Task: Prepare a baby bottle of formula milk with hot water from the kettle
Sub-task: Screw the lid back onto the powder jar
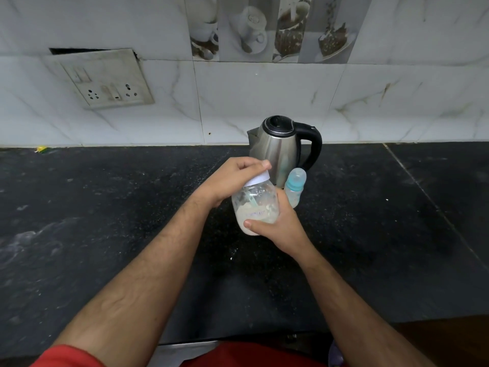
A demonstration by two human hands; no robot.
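1. the formula jar (256, 207), a clear jar with pale powder in its lower part and what looks like a scoop inside, is held tilted in the air at the centre of the frame, above the dark surface (105, 207).
2. its white lid (260, 178) is on the neck; the left hand (232, 181) comes over the top, its fingers curled around the lid and clamped on it.
3. the right hand (277, 226) wraps the jar's body from the right, thumb pressed across the front, fingers closed round the far side.
4. the step in hand looks to be unscrewing the lid to reach the powder. to do it well: keep the right hand firm as the anchor, turn only the lid, and bring the jar closer to upright before the lid comes free, so no powder spills.
5. just behind the jar, slightly right of centre, the baby bottle (295, 188) stands upright with its teal collar and teat cap on; that must come off before filling.
6. the steel kettle (280, 147) stands touching or just beside the bottle, against the wall, lid closed, black handle to the right.
7. a socket plate (105, 80) hangs on the tiled wall (264, 88) at upper left.
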